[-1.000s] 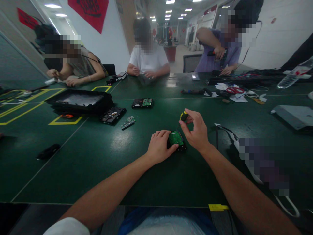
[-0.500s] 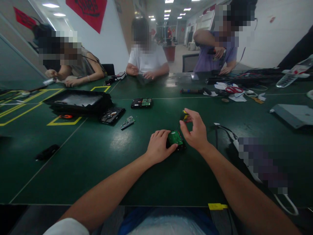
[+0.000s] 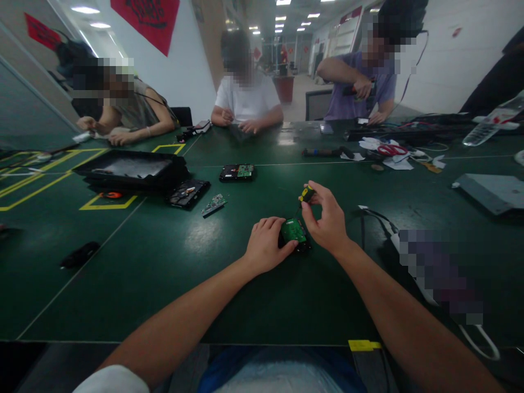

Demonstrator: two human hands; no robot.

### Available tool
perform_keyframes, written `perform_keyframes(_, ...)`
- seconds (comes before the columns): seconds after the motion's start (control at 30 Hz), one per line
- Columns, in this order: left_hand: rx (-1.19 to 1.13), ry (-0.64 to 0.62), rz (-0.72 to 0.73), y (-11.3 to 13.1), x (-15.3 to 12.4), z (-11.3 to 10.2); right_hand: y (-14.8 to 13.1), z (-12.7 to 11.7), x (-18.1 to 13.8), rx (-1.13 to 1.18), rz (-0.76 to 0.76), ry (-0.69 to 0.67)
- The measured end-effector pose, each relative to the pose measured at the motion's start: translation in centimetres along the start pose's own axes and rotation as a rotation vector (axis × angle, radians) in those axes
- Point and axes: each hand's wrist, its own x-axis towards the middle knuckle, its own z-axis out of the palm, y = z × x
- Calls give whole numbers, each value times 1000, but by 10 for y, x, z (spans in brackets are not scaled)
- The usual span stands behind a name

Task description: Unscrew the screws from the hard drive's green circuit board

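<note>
A hard drive (image 3: 293,231) with a green circuit board facing up lies on the dark green table in front of me. My left hand (image 3: 268,245) grips its left side, thumb along the near edge and fingers over the far left corner. Above the drive's far right side, my right hand (image 3: 325,215) pinches the yellow and black handle of a small screwdriver (image 3: 306,194). The thin shaft points down to the far edge of the board; whether its tip sits in a screw is too small to tell.
Beyond my left hand lie a loose circuit board (image 3: 213,205), a second hard drive (image 3: 237,172) and another drive (image 3: 188,194) beside a black tray (image 3: 131,169). A white power strip (image 3: 409,262) with cables is at right, near a grey metal case (image 3: 491,192). Several people work across the table.
The screwdriver handle has turned in my right fingers, showing more yellow, while my left hand and the drive stay put. Across the table, the person in purple has shifted an arm.
</note>
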Motion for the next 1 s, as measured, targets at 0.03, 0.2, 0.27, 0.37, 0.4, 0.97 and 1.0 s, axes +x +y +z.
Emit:
perform_keyframes(0.03,0,-1,0,0,0,0,0,0,0,-6,-3,4)
perform_keyframes(0.2,3,2,-2,0,0,1,2,0,-1,-7,-7,11)
perform_keyframes(0.27,3,-1,-2,0,0,1,2,0,-1,5,-3,2)
perform_keyframes(0.37,3,0,5,1,0,0,2,0,0,-3,-14,5)
perform_keyframes(0.4,4,3,5,1,0,0,2,0,0,-13,-18,11)
perform_keyframes(0.97,0,1,-7,2,0,-1,1,-1,0,-18,-3,11)
perform_keyframes(1.0,0,2,-6,2,0,-1,1,-1,0,-14,-2,12)
